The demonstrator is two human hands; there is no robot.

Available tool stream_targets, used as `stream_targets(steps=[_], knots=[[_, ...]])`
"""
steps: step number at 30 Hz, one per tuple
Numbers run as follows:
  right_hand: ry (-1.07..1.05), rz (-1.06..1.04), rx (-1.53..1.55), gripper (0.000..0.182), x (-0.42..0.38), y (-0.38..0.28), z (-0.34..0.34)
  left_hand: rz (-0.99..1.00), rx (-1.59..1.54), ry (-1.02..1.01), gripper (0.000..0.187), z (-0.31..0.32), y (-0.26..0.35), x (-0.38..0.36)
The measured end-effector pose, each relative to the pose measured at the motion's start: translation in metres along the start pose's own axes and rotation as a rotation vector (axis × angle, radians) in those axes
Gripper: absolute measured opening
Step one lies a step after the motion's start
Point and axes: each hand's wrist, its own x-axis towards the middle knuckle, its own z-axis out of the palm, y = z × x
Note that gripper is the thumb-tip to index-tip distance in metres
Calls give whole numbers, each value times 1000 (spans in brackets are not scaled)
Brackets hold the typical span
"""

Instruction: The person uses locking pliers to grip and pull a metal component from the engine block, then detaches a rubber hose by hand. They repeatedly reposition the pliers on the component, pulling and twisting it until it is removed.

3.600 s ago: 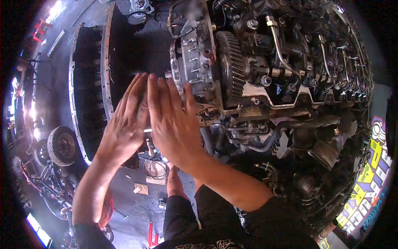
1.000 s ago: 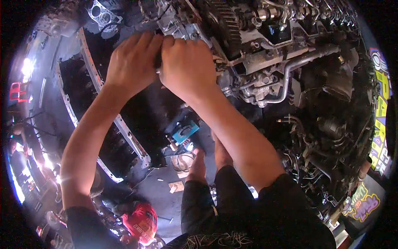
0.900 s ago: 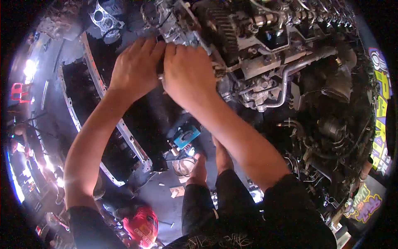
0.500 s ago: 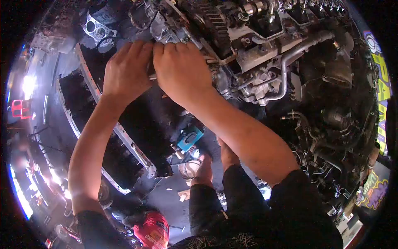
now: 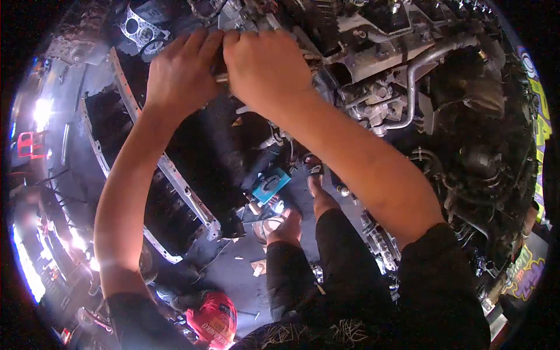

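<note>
My left hand [image 5: 182,76] and my right hand [image 5: 265,65] are side by side at the front of the engine, fingers curled over and closed. Between them shows a short piece of a metal bar [image 5: 221,77], which both hands appear to grip; the rest of it is hidden behind the fingers. The engine [image 5: 382,96], with a bent metal pipe [image 5: 413,87] along its side, lies just right of my right hand. Above my left hand is a flat metal gasket [image 5: 140,29] with large round holes.
A long metal frame rail [image 5: 184,189] runs below my left forearm. On the floor lies a light blue box [image 5: 271,185] near my feet. A person in a red shirt [image 5: 213,318] is low at the bottom left. Hoses and parts [image 5: 478,169] crowd the right.
Both hands are higher in the view and slightly farther right, still together on the bar. The engine and the gasket also sit higher in the view.
</note>
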Motion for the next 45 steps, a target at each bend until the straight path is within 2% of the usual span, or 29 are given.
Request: stream_targets(steps=[3, 9, 15, 18, 22, 27, 30, 35, 39, 45], knots=[[-32, -3, 8, 17, -1, 0, -2, -34, 28, -85, 47, -2, 1, 0], [-4, -41, 13, 16, -2, 2, -1, 16, 51, 44, 40, 2, 0, -1], [-9, -61, 62, 19, -2, 4, 1, -1, 96, -2, 40, 0, 2, -4], [-77, -8, 21, 19, 0, 1, 0, 48, 141, 74, 41, 3, -1, -4], [-87, -14, 27, 19, 0, 2, -2, 11, 165, 23, 39, 1, 2, -3], [-40, -38, 58, 20, 0, 3, -1, 15, 146, 64, 30, -3, 5, -2], [-29, -70, 16, 20, 0, 3, -2, -20, 173, 3, 29, -9, 8, -3], [-17, -81, -12, 9, -1, -1, -5, -14, 146, 22, 23, -6, 7, -4], [-27, -68, 10, 11, 0, 1, -4, -11, 182, -22, 23, -8, 7, -5], [-34, -54, -25, 12, 3, 0, -10, -9, 148, 38, 21, -7, 6, -2]])
